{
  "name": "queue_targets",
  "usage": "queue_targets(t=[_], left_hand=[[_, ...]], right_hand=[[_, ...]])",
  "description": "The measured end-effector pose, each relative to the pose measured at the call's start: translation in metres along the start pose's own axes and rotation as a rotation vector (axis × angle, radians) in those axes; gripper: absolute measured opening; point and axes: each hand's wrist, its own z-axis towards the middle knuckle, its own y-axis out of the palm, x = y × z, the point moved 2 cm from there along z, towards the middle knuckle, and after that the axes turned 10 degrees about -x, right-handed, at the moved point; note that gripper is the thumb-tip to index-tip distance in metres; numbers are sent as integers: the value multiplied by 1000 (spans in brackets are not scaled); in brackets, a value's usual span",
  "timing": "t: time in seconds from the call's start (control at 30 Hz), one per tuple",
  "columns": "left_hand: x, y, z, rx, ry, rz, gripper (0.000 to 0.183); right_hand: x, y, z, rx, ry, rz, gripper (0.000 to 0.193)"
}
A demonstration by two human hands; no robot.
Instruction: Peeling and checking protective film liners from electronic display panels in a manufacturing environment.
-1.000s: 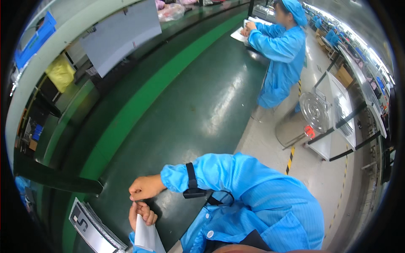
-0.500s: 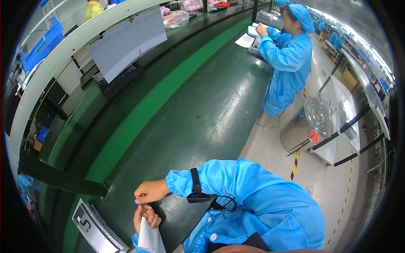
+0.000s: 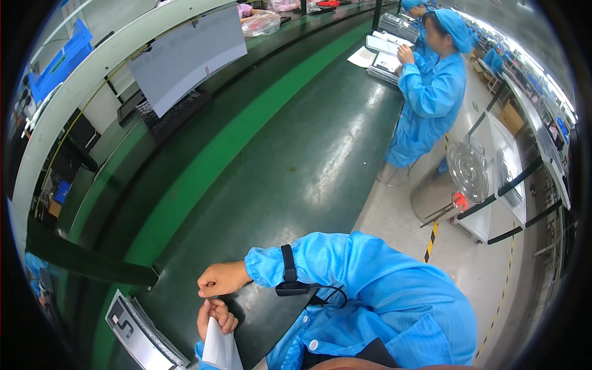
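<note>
My left hand (image 3: pixel 216 316), low in the view, has its fingers curled around a folded white sheet (image 3: pixel 220 346), paper-like, that hangs toward me. Just above it my right hand (image 3: pixel 223 279) is closed in a pinch, knuckles up. Its fingertips almost meet the left hand's; anything between them is too small or hidden to make out. Left of my hands lies a stack of flat silver-white panels (image 3: pixel 145 336) with a dark cut-out shape on the top one. Beneath both hands is the dark green worktop (image 3: pixel 265 185).
A dark post (image 3: pixel 92 259) stands left of my hands. A white printed sheet (image 3: pixel 188 58) hangs from the rail. At the far right of the bench a co-worker in blue (image 3: pixel 431 92) handles panels. A round metal bin (image 3: pixel 435 185) and a shelved cart (image 3: pixel 502 166) stand beyond the bench edge.
My hands keep nearly the same pose and place. The co-worker's hand has lifted off the panel stack slightly, and the whole background has shifted a little as my head moved.
</note>
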Motion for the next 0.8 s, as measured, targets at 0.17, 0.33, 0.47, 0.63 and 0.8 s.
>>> queue_targets(t=[0.17, 0.33, 0.47, 0.63, 0.8], left_hand=[[3, 0, 2, -28, -4, 19, 43], [-2, 0, -4, -95, -46, -15, 44], [-10, -8, -4, -128, -72, -25, 40], [-9, 2, 2, -95, -86, -49, 39], [-7, 4, -1, -29, -96, 6, 39]], right_hand=[[-2, -5, 1, 12, 36, -40, 35], [9, 3, 6, -20, 32, -13, 36], [8, 8, 5, -74, 96, 35, 31], [2, 5, -4, -39, 212, 51, 26], [11, 5, 0, -47, 245, 129, 27]])
